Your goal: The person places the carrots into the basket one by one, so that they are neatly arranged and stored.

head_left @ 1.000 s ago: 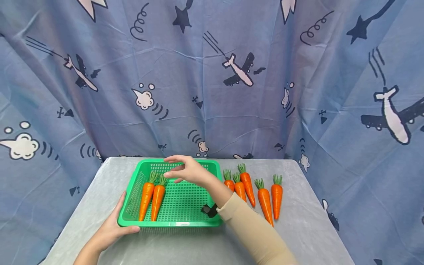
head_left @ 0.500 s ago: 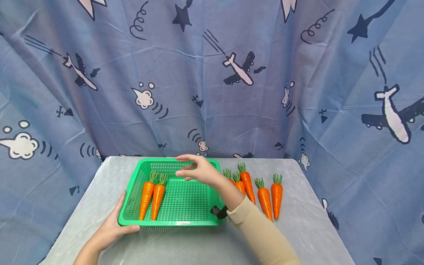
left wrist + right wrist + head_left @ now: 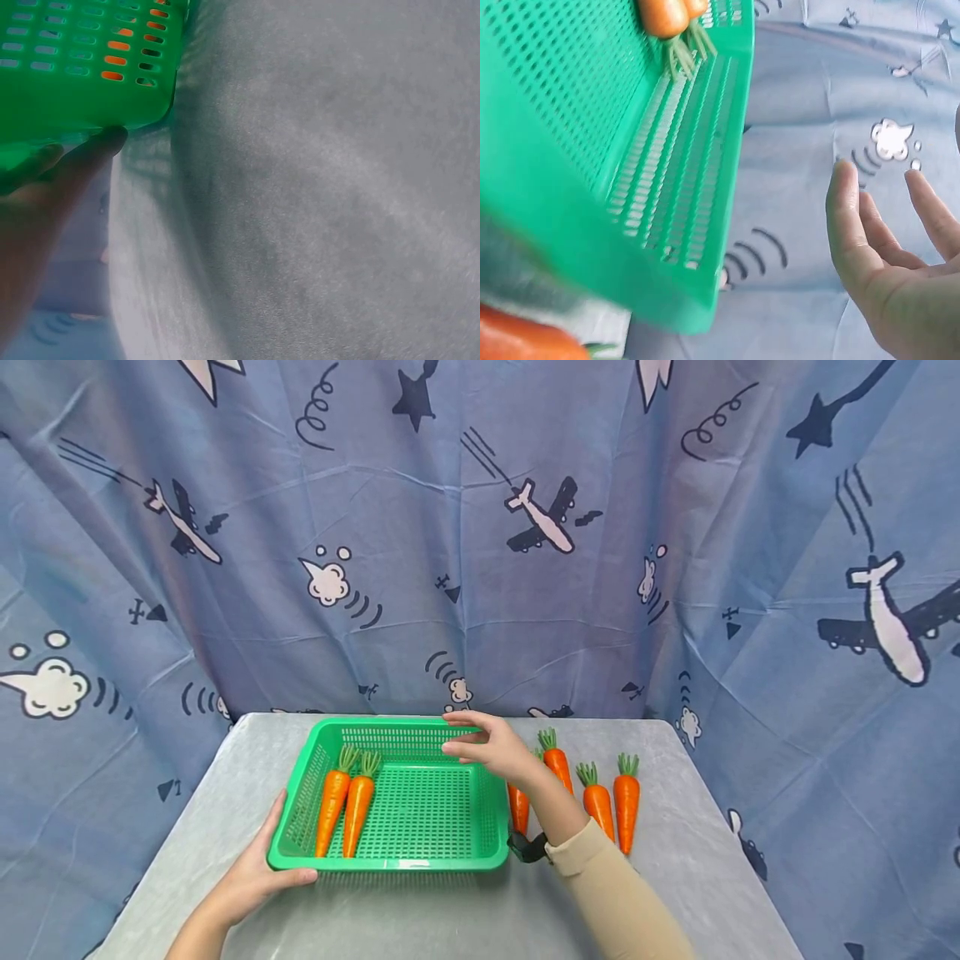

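Note:
A green plastic basket (image 3: 405, 864) with slotted walls sits on the table, two orange carrots (image 3: 332, 810) with green tops lying side by side at its left. My left hand (image 3: 251, 877) holds the basket's front left corner, thumb along the front and fingers against the left side. Over the basket's back right part, my right hand (image 3: 495, 747) is raised with parted, loosely bent fingers and nothing in them. The right wrist view also shows this bare hand (image 3: 900, 277) apart from the basket wall (image 3: 727, 150).
Right of the basket lie several more carrots (image 3: 626, 810), some partly hidden by the right forearm. A black device (image 3: 527, 847) is worn at the right wrist. The grey-covered table (image 3: 712, 877) ends at a blue patterned curtain (image 3: 480, 568) behind.
My right hand has moved rightward, from above the two carrots' tops to the basket's right end, empty throughout. My left hand, the basket and the carrots stay in place.

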